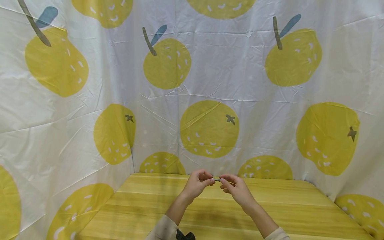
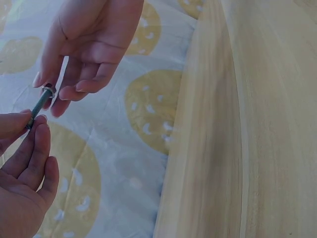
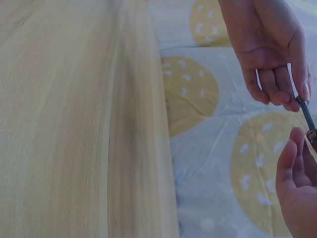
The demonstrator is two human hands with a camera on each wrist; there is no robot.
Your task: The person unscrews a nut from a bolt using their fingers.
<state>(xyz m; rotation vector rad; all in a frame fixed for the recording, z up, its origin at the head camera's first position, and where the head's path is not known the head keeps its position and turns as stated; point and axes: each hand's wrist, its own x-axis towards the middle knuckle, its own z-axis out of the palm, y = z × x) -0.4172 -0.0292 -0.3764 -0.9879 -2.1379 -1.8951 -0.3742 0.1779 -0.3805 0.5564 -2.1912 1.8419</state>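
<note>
A slim grey-green threaded bolt [image 1: 217, 180] is held level between both hands above the far part of the table. My left hand [image 1: 195, 185] pinches one end of it between thumb and fingertips. At the other end, a small nut-like ring [image 2: 48, 90] sits around the shaft. My right hand [image 1: 238, 193] has its thumb and fingertips on that ringed end. In the left wrist view, the bolt's bare middle shows between the two sets of fingertips. The right wrist view catches the bolt [image 3: 307, 113] at its right edge, with the ring partly covered by fingers.
Beneath the hands lies a wood-grain table [image 1: 210, 216]. A white curtain [image 1: 216, 73] printed with yellow fruit hangs behind it and along both sides. A black strap-like device [image 1: 185, 236] shows by the left sleeve.
</note>
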